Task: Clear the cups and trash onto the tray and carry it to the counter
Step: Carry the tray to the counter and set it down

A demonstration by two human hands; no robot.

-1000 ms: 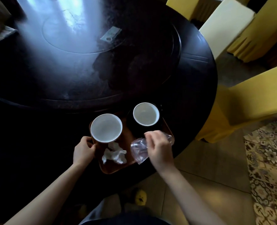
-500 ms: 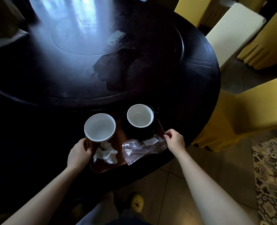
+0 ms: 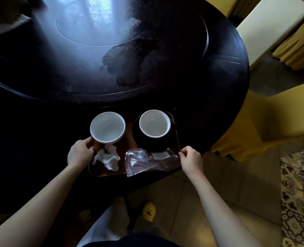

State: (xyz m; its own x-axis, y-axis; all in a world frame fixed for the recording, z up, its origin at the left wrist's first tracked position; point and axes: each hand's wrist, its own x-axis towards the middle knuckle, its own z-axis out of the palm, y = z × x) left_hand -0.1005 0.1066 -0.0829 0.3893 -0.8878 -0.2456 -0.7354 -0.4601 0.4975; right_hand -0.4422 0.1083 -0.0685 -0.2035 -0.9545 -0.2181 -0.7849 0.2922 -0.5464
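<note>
A brown tray [image 3: 130,139] rests at the near edge of the dark round table [image 3: 219,97]. On it stand a left cup [image 3: 107,127], white inside, and a right cup [image 3: 154,126], dark outside, on a dark saucer. A crumpled white tissue [image 3: 107,157] lies in front of the left cup. A clear plastic wrapper [image 3: 151,160] lies in front of the right cup. My left hand [image 3: 80,153] grips the tray's left edge beside the left cup. My right hand [image 3: 190,159] pinches the tray's right edge by the wrapper.
A raised round turntable [image 3: 97,56] fills the table's middle, with a small flat card [image 3: 130,27] on it. Yellow-covered chairs [image 3: 272,118] stand to the right, one with a cream seat [image 3: 265,25]. Tiled floor [image 3: 183,202] and a patterned rug [image 3: 299,193] lie below right.
My right hand let go of the plastic wrapper on the tray and moved right to the tray's right edge. My left hand has stayed on the left edge.
</note>
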